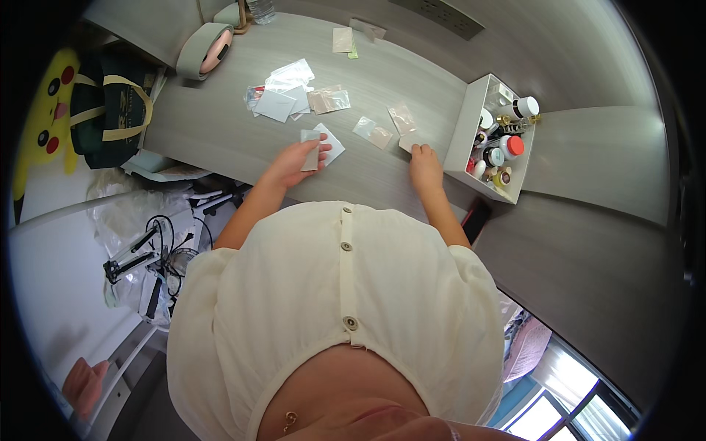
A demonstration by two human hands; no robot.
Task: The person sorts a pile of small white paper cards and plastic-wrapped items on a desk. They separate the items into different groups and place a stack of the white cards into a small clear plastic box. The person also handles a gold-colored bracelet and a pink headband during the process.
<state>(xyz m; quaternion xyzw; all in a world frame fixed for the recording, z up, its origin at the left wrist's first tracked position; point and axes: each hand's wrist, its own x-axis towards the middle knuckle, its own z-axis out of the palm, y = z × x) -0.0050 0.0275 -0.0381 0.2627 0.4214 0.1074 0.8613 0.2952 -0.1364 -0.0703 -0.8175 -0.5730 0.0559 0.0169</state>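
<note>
My left hand [295,162] holds a thin stack of small translucent plastic sleeves [310,150] between thumb and fingers. Under its fingertips a white card [332,144] lies on the desk. With the fingertips of my right hand [426,168] I grip the edge of a small beige packet [407,143], partly covered by the fingers. Just beyond lies another transparent packet [402,119]. Between the hands two overlapping packets [373,133] rest flat. Farther back are a pile of white cards [281,93] and a cluster of plastic sleeves [330,100].
A white bin [459,132] of bottles and jars stands right of my right hand. At the desk's back lie a beige packet [342,39] and a green slip [353,53]. A grey-and-pink device [205,50] and a water bottle [261,10] stand back left; a dark tote bag [113,110] hangs left.
</note>
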